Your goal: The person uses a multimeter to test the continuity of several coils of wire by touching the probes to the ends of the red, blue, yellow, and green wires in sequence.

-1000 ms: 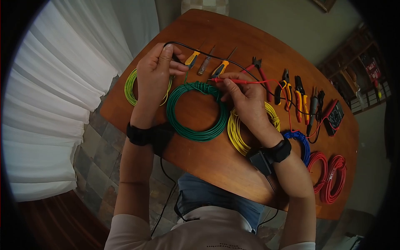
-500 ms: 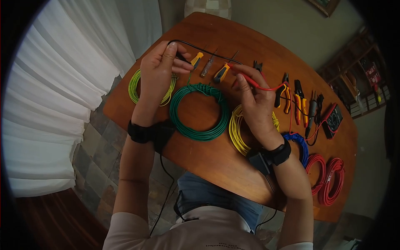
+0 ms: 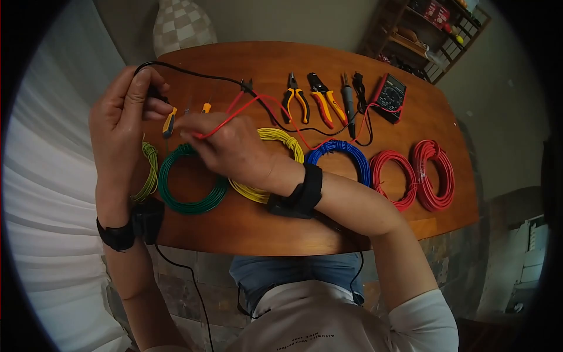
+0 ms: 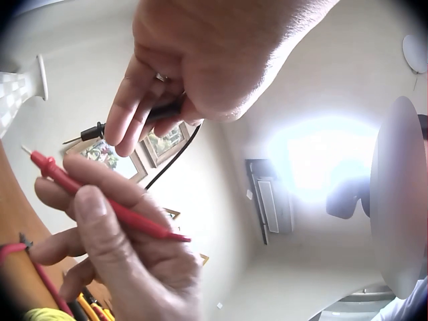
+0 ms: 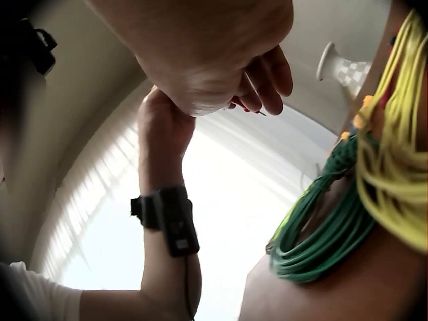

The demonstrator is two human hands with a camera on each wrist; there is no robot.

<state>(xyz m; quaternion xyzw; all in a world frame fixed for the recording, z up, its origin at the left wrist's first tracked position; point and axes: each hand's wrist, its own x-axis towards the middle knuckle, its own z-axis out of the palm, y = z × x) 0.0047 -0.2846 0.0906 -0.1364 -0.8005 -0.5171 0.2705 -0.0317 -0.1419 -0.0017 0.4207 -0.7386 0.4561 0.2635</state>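
Observation:
In the left wrist view the left hand point(image 4: 194, 60) curls its fingers round a black probe point(image 4: 92, 132), whose metal tip points left. Just below, the right hand point(image 4: 127, 247) pinches a red probe point(image 4: 120, 210) between thumb and fingers, its tip near the black one but apart from it. In the head view the left hand point(image 3: 120, 117) is over the table's left end, and the right hand point(image 3: 234, 146) is beside it above the green wire coil point(image 3: 193, 205). Black and red leads run from the hands toward the multimeter point(image 3: 391, 97).
Along the wooden table point(image 3: 258, 234) lie a yellow coil point(image 3: 281, 136), a blue coil point(image 3: 340, 146), red coils point(image 3: 434, 176), pliers point(image 3: 296, 102), a wire stripper point(image 3: 325, 102) and screwdrivers point(image 3: 169, 123). A checkered vase point(image 3: 182, 26) stands behind; a white curtain point(image 3: 53, 176) hangs at left.
The head view has swung to the right. The right hand has moved closer to the left hand with the red probe; the left hand still holds the black one.

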